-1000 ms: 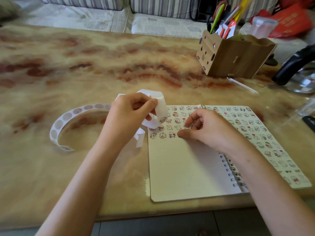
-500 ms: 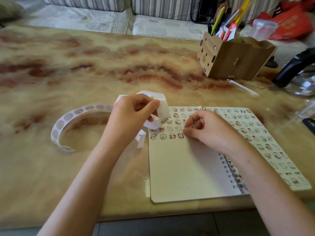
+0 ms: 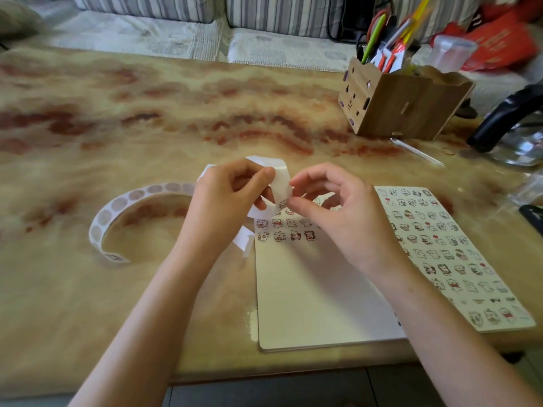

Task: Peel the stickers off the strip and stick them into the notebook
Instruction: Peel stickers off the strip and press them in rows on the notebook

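Centre frame: my left hand (image 3: pixel 232 198) pinches the looped strip (image 3: pixel 117 204) above the notebook (image 3: pixel 308 289) (open on the worktop (image 3: pixel 117 118), lower right, its top rows filled). My right hand (image 3: pixel 332 207) pinches a sticker (image 3: pixel 283 203) at the strip's edge; the strip's tail curls centre-left.

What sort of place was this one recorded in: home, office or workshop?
Probably a home living room: a glossy beige-and-red marbled table, a grey striped sofa right behind it, and a wooden desk organiser box holding pens.
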A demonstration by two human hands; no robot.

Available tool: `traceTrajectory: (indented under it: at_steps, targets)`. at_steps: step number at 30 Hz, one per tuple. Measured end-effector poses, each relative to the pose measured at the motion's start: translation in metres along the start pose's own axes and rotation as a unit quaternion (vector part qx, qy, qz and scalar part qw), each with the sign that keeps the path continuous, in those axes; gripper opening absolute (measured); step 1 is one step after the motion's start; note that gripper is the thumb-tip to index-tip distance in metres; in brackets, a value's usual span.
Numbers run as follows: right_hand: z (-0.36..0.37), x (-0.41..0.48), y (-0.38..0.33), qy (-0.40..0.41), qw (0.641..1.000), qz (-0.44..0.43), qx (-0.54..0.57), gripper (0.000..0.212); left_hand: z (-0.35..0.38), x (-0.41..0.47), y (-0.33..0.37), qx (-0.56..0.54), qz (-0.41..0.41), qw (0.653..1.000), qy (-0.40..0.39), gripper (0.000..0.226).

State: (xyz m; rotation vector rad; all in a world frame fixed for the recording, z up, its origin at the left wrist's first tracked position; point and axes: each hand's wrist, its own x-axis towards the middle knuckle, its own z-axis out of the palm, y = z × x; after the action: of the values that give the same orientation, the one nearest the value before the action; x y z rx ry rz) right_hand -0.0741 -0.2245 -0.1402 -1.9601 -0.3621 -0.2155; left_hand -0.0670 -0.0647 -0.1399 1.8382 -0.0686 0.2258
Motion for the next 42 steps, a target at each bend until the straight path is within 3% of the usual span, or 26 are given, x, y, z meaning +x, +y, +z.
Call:
traceTrajectory:
  at_steps: [9, 14, 24, 36, 42]
  targets:
    - [0.0022, 0.0015, 0.0004, 0.030, 0.999, 0.000, 0.029, 0.012, -0.0024, -0.0009, 0.0035, -0.005, 0.015, 1.000, -0.022, 0.029]
    - [0.0007, 0.0024, 0.0011, 0.034, 0.999, -0.001, 0.030, 0.009, -0.0027, -0.0038, 0.0018, 0.010, -0.010, 0.998, -0.068, 0.015]
    - [0.0013, 0.0015, 0.0013, 0.028, 1.000, -0.008, 0.007, 0.008, -0.0021, -0.0049, 0.0029, 0.012, 0.001, 0.998, -0.067, 0.014]
    - [0.0019, -0.0011, 0.0025, 0.032, 0.990, -0.060, -0.121, 0.009, -0.0011, -0.0032, -0.0002, 0.023, -0.035, 0.998, -0.051, 0.018]
    - [-0.0036, -0.0017, -0.0063, -0.005, 1.000, -0.012, -0.019, 0.014, -0.0023, -0.0021, -0.0006, 0.019, -0.039, 0.999, -0.032, 0.020]
